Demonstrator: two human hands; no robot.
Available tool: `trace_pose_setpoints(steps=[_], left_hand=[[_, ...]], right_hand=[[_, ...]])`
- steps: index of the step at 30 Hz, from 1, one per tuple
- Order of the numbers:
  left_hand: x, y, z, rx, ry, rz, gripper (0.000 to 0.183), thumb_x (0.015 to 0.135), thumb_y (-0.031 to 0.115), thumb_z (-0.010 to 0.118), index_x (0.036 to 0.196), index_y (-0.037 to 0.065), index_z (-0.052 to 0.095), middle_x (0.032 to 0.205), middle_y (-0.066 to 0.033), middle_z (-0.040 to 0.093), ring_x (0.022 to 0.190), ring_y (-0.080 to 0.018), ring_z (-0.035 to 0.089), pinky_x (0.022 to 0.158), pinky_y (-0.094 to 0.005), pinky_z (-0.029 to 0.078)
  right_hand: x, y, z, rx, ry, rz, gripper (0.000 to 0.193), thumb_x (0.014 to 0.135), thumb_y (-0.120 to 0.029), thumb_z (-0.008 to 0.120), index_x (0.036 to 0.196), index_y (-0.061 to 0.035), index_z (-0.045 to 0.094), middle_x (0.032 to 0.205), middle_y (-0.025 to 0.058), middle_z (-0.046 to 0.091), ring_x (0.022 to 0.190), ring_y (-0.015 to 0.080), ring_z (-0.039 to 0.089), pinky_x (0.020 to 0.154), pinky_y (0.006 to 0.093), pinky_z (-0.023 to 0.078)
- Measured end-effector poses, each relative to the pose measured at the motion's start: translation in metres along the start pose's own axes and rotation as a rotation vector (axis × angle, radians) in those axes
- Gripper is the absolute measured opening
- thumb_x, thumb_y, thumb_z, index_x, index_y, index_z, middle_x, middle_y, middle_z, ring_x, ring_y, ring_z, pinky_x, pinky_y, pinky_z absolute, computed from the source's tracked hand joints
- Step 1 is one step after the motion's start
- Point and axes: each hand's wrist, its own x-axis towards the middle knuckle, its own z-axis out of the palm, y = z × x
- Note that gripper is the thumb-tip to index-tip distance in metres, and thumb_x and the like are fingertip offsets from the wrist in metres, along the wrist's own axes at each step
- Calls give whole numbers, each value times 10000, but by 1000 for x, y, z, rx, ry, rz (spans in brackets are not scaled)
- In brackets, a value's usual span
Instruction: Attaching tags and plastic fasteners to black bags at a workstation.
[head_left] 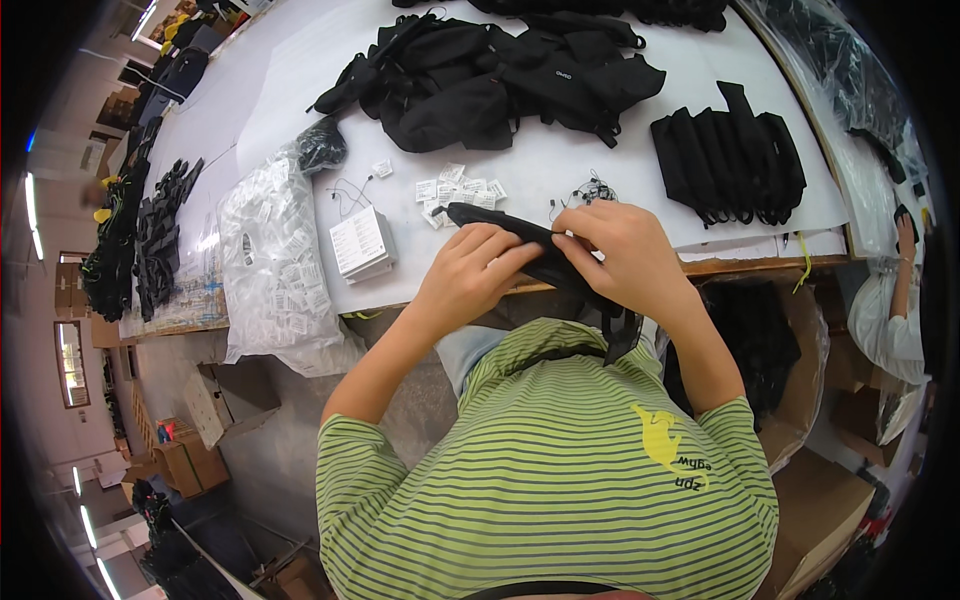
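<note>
A black fabric bag (pixel 556 268) with a hanging strap is held between my two hands, just over the table's near edge. My left hand (pixel 468 272) is closed on its left part, fingers bent over the cloth. Thumb and fingers of my right hand (pixel 625 255) pinch its upper edge; any small piece in that pinch is hidden. Just beyond the bag lie loose white paper tags (pixel 448 188) and a small tangle of black cords (pixel 597 188). Left of my left hand, a stack of white printed cards (pixel 362 243) sits on the table.
A heap of black bags (pixel 450 110) covers the far middle of the white table (pixel 270 85). Folded black bags (pixel 728 160) stand in a row at right. A clear plastic bag of tags (pixel 275 260) overhangs the left edge. Another person's arm (pixel 903 260) shows at far right.
</note>
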Motion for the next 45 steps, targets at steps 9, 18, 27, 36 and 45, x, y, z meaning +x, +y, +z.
trace_pose_setpoints(steps=[9,18,27,36,45], left_hand=[[-7,5,4,-30,47,19,253,630,48,694,877,35,642,845,-53,629,751,-209,596,667,-319,463],[-34,19,8,-274,122,-578,156,732,-6,702,857,-8,609,779,-101,596,679,-249,576,637,-304,461],[-63,18,8,-319,50,-869,159,764,70,689,854,-20,594,744,-109,588,667,-199,563,643,-280,446],[-76,14,9,-307,0,-951,195,774,115,701,888,-19,617,775,-115,629,690,-193,588,667,-274,458],[-67,13,-1,-760,-412,-933,331,818,221,696,1016,-29,606,858,-128,647,767,-179,580,749,-297,462]], right_hand=[[-2,1,0,312,-184,207,173,846,-168,619,986,-67,607,758,62,616,718,196,593,643,293,463],[-84,37,41,887,-450,502,410,932,-243,557,1283,-38,499,1062,71,600,981,122,542,876,262,424],[-101,28,42,285,-316,465,523,898,-284,568,1329,-7,463,1051,148,612,890,275,583,808,356,448],[-76,5,15,527,-372,820,526,876,-158,605,1349,-9,431,707,116,629,694,207,625,671,285,484],[-91,71,17,2076,243,286,638,962,-499,388,1274,50,478,1445,270,301,1112,360,578,910,419,504]])
